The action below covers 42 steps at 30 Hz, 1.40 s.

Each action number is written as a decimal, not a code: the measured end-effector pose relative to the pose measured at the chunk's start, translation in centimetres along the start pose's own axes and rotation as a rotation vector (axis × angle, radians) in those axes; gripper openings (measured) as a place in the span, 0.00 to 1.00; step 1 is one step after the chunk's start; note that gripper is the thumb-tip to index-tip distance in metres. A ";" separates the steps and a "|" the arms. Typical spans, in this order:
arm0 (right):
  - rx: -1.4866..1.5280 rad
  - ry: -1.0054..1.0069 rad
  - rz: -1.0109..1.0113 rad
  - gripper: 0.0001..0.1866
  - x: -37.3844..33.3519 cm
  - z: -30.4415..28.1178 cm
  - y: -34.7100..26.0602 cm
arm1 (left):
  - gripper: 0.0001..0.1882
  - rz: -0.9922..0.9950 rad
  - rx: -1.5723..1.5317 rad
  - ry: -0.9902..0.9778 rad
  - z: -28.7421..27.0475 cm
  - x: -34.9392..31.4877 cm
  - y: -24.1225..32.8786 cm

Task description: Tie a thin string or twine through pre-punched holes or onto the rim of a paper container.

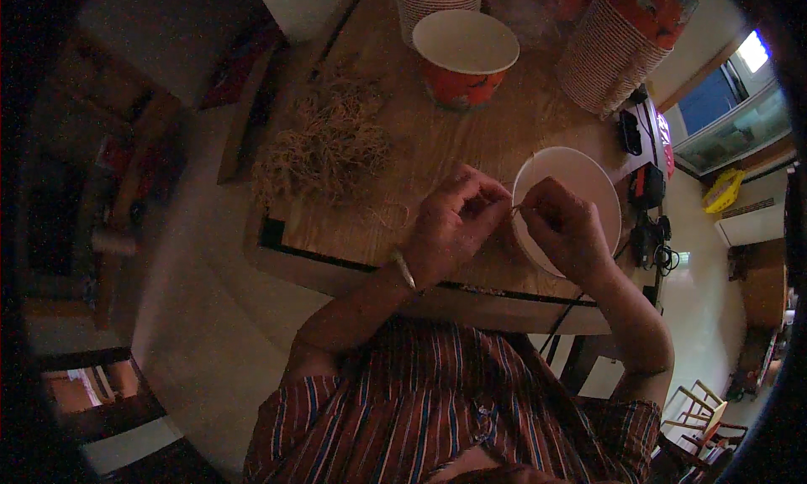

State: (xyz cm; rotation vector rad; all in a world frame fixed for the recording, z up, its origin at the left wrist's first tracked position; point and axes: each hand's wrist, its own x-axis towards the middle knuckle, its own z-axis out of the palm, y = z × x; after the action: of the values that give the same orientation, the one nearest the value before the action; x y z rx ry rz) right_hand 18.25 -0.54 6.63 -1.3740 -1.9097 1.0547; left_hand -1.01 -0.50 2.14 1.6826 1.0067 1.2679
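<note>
My left hand [458, 219] and my right hand [565, 223] meet fingertip to fingertip above the table's near edge, both closed in a pinch. Between them is a thin brownish strand [516, 207], too small and dim to make out well. Under my right hand stands a white paper bowl [592, 177], its inside partly hidden by that hand. To the left lies a tangled heap of dry, straw-coloured, root-like strands [324, 148]; a few loose ones trail toward my left hand. My left wrist wears a pale bangle [403, 269].
A red-and-white paper bowl [465, 55] stands farther back on the wooden table [454, 139]. Behind it rises a bowl stack [433, 1], with another leaning stack [618, 51] at the back right. Black adapters and cables [647, 198] line the right edge. A wooden chair [698, 412] stands lower right.
</note>
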 end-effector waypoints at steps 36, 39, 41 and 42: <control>-0.076 0.007 -0.060 0.04 0.0 0.1 -0.7 | 0.08 -0.100 -0.169 -0.128 -0.4 -0.2 -0.1; -0.030 -0.011 -0.061 0.04 0.1 0.2 0.2 | 0.08 -0.088 -0.231 -0.187 -0.1 -0.5 -0.8; -0.040 -0.012 -0.061 0.04 0.2 0.1 0.1 | 0.08 -0.112 -0.237 -0.186 -0.1 -0.4 -0.8; -0.050 -0.012 -0.061 0.03 0.2 0.1 0.1 | 0.08 -0.135 -0.244 -0.187 -0.1 -0.3 -0.8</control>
State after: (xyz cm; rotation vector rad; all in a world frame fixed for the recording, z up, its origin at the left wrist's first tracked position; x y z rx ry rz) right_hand 18.13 -0.37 6.52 -1.3305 -1.9861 0.9946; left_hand -1.24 -0.48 1.32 1.4884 0.8053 1.0764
